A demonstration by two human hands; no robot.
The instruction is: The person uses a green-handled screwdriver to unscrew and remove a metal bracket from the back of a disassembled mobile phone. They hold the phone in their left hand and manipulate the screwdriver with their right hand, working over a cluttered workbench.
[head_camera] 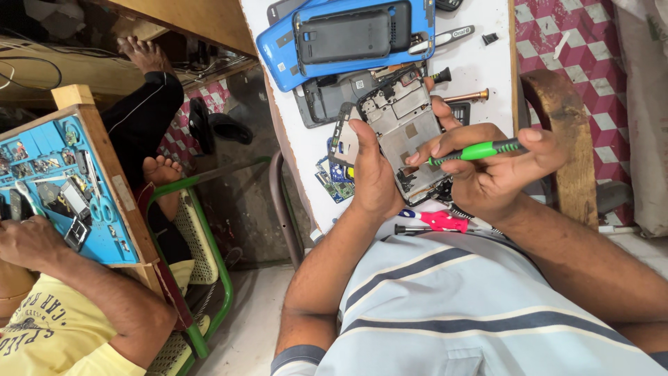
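My left hand [372, 174] grips an opened phone frame [400, 129] by its left edge and holds it tilted above the white table [480, 69]. My right hand [494, 170] is closed around a green-handled screwdriver [480, 150]. The screwdriver's tip rests on the lower right part of the frame's bare inside. A red-handled screwdriver [437, 221] lies on the table just below both hands. Small circuit pieces [335, 179] lie left of my left hand.
A blue mat [278, 52] at the table's far end carries a dark phone back cover [344, 35]. More tools and a brass-tipped driver [467, 96] lie nearby. At left, another person's hand [31, 240] works over a blue parts tray [104, 230]. A green chair [209, 257] stands between.
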